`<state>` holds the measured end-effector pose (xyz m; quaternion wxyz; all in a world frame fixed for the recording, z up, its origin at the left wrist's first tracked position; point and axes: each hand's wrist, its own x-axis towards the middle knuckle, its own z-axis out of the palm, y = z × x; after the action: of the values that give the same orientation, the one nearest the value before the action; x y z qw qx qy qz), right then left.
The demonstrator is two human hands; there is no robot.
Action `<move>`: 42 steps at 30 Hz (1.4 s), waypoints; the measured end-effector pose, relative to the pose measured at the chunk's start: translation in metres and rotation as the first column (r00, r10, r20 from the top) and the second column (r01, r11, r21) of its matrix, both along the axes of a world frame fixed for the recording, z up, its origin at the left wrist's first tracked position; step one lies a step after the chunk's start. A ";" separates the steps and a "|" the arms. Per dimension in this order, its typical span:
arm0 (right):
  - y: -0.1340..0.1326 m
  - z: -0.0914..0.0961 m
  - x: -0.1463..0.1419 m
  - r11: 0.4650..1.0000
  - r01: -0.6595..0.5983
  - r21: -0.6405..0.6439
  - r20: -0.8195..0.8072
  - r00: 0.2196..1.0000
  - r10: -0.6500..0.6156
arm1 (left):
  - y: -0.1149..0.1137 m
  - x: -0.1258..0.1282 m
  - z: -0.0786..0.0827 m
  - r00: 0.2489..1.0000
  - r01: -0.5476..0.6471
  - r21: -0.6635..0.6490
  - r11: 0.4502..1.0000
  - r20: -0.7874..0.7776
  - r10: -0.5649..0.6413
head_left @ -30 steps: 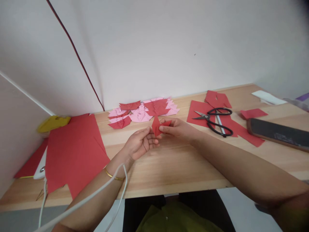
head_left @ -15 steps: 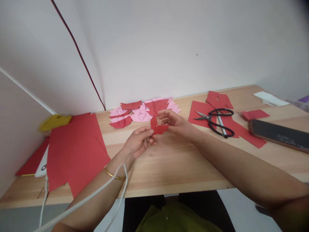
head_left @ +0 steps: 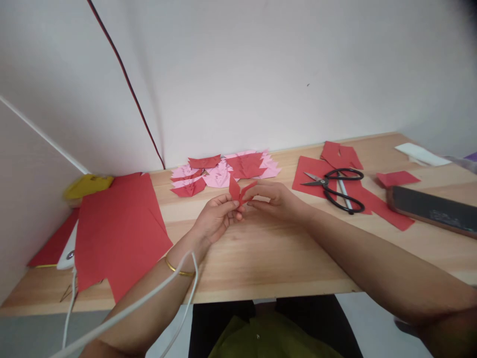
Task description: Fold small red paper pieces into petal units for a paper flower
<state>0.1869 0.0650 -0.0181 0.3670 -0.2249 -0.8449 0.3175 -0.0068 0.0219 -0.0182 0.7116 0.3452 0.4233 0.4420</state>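
A small folded piece of red paper [head_left: 234,189] is held above the middle of the table, its two flaps standing up in a V. My left hand [head_left: 219,215] pinches it at the base between thumb and fingers. From the right, my right hand [head_left: 274,199] grips the right flap, with its fingers bent over it and the thumb below. Just beyond the hands, folded red and pink paper pieces [head_left: 218,175] lie in overlapping rows against the wall.
Black-handled scissors [head_left: 325,184] rest on red paper [head_left: 302,171] at the right, near a dark phone-like slab [head_left: 439,209]. Large red sheets [head_left: 119,228] cover the left side, with a yellow object [head_left: 88,185] behind. A white cable [head_left: 141,301] crosses my left forearm.
My right hand has closed on the paper's right flap and lifted it. The flap lay flatter before and now stands up beside the left one. My left hand keeps its pinch.
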 end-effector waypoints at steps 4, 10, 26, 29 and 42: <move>0.002 0.000 0.003 0.999 -0.029 -0.039 0.029 0.999 0.030 | 0.000 0.000 0.000 0.999 0.027 0.004 1.000 -0.046 -0.027; 0.005 0.000 0.005 0.991 -0.086 -0.104 0.035 0.995 0.090 | 0.000 0.000 -0.005 0.993 0.073 0.029 0.997 -0.098 -0.070; 0.005 -0.005 0.003 0.946 -0.024 -0.324 -0.004 1.000 0.025 | 0.000 0.003 -0.008 0.968 0.070 0.128 0.989 -0.246 -0.037; 0.004 -0.004 0.003 0.949 -0.003 -0.314 0.005 1.000 0.005 | -0.001 0.004 -0.008 0.956 0.083 0.170 0.982 -0.293 -0.031; 0.004 -0.004 0.002 0.972 0.048 -0.229 0.054 0.998 -0.036 | -0.005 0.009 -0.003 0.904 0.021 0.186 0.982 -0.424 0.061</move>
<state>0.1891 0.0691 -0.0219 0.3240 -0.2915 -0.8065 0.3996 0.0024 0.0166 -0.0209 0.5614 0.4941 0.5294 0.4005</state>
